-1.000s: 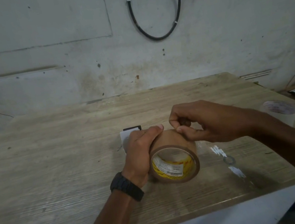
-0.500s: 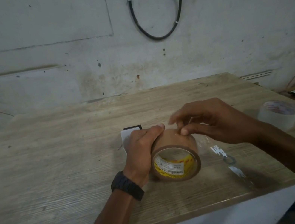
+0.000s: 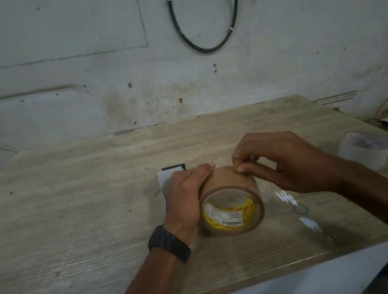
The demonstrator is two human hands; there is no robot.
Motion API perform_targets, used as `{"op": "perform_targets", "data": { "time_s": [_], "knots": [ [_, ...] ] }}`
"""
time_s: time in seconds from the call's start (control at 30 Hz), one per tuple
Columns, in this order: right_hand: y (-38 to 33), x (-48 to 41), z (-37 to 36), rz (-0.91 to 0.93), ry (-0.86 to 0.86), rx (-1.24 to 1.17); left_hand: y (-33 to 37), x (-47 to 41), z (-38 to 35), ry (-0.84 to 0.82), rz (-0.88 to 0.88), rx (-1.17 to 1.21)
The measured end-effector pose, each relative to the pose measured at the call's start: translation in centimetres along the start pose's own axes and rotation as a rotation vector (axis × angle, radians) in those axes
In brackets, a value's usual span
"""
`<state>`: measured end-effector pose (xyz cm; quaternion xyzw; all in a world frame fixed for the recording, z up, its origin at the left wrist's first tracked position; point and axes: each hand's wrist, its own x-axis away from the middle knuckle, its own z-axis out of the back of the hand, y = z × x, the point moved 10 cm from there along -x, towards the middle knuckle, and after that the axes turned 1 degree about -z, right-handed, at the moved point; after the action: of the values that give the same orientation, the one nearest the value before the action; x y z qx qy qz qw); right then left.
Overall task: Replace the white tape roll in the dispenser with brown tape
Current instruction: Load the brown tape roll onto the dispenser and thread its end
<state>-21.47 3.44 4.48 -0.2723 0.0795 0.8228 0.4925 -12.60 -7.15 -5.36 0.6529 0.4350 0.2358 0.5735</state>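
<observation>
Now brown tape roll [image 3: 231, 202] gripped by left hand [image 3: 186, 197], right hand [image 3: 281, 162] fingers [image 3: 243, 169] pinching atop.

Left hand [image 3: 186, 195] around brown tape roll [image 3: 232, 207], right hand [image 3: 281, 162] atop.

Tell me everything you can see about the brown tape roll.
The brown tape roll lies on its side on the wooden table, its open core facing the camera. A yellow label with a barcode lines the inside of the core. The tape looks smooth and glossy. The left hand grips its left side, and the right hand pinches at its top surface, apparently picking for the tape's end.
</observation>
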Motion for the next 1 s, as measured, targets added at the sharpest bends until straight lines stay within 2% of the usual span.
{"op": "perform_targets", "data": {
  "time_s": [0.7,1.0],
  "knots": [
    [-0.4,2.5,1.4,0.001,0.083,0.042,0.5,-0.5,1.8,0.099,-0.035,0.104],
    [-0.1,2.9,1.6,-0.002,0.133,-0.005,0.4,-0.5,1.3,0.081,-0.036,0.107]
  ]
}}
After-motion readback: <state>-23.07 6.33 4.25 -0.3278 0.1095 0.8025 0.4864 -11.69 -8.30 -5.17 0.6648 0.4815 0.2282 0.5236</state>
